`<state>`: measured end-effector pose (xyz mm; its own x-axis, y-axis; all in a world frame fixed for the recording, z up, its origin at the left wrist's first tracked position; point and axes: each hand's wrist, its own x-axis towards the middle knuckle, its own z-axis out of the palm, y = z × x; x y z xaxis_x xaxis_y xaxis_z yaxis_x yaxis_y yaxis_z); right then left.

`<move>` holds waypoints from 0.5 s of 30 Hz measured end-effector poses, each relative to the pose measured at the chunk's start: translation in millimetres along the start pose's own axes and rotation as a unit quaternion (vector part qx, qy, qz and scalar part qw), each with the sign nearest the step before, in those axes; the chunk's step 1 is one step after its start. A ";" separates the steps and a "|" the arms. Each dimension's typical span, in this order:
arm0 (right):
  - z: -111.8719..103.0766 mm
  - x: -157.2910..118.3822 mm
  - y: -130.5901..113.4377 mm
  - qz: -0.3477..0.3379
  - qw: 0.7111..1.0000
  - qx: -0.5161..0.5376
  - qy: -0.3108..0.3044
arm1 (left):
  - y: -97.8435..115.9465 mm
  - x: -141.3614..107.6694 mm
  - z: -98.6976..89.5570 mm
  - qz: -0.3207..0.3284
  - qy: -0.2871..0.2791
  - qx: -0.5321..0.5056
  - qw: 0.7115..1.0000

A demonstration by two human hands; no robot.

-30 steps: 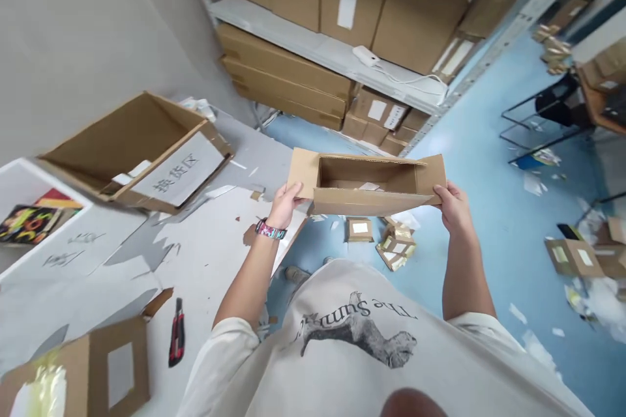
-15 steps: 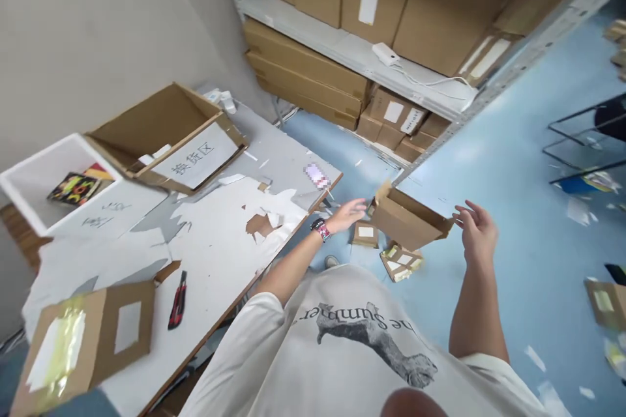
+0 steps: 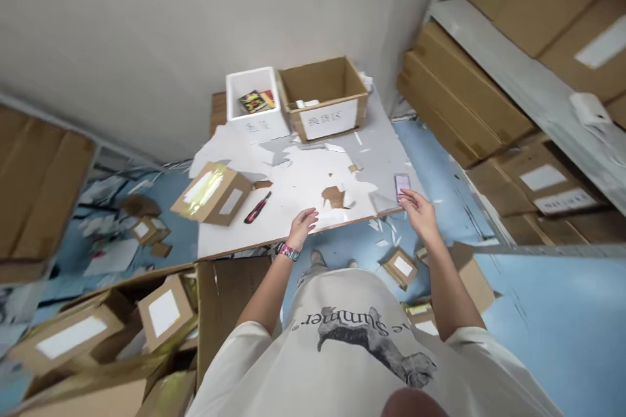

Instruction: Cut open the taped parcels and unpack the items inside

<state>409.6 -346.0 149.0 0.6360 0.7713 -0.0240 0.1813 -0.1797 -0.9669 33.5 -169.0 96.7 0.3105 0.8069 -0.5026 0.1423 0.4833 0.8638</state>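
My left hand [image 3: 302, 228], with a patterned watch band at the wrist, hovers at the table's front edge, fingers apart and nothing in them. My right hand [image 3: 419, 214] is over the right front corner, open, its fingertips beside the near end of a phone [image 3: 402, 185]; whether they touch it I cannot tell. A red and black box cutter [image 3: 257, 208] lies on the table [image 3: 293, 205] left of my left hand. Further left sits a taped cardboard box [image 3: 215, 194] with white labels. An opened cardboard box [image 3: 473, 280] is on the floor, partly behind my right forearm.
At the table's back stand a white bin [image 3: 258, 124] holding colourful packets and a large open carton [image 3: 323, 101]. A big carton full of small boxes [image 3: 163, 313] is at lower left. Shelving [image 3: 518, 45] with cartons rises on the right. Small boxes [image 3: 400, 267] lie on the floor.
The opened cardboard box between my hands has been let go and is now on the floor. My view has swung left to face the table, and my right hand has come to the phone.
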 end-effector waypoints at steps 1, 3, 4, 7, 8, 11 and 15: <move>24.3 7.5 -5.7 -0.008 1.000 -0.004 -0.030 | -1.0 -5.8 -16.3 0.003 0.015 -0.016 1.000; 71.0 19.6 -17.8 -0.027 0.996 -0.018 -0.089 | -3.4 -15.3 -48.7 0.019 0.051 -0.044 0.998; 93.8 24.9 -24.1 -0.036 0.992 -0.025 -0.118 | -4.5 -18.4 -65.8 0.032 0.072 -0.056 0.995; 164.7 39.5 -42.1 -0.062 0.979 -0.050 -0.189 | -8.7 -19.7 -124.6 0.072 0.139 -0.081 0.984; 190.6 43.8 -47.5 -0.068 0.974 -0.057 -0.207 | -10.4 -17.6 -147.1 0.083 0.168 -0.087 0.978; 278.3 53.9 -61.8 -0.075 0.959 -0.067 -0.264 | -15.6 -4.4 -220.3 0.099 0.291 -0.099 0.946; 414.0 58.7 -81.1 -0.096 0.925 -0.100 -0.354 | -18.8 22.5 -315.4 0.073 0.443 -0.112 0.887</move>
<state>121.7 -33.4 120.7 -0.0600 0.9945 -0.0853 0.4211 -0.0522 -0.9055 -258.6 -52.8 58.0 -0.5633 0.7691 -0.3020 -0.0590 0.3271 0.9432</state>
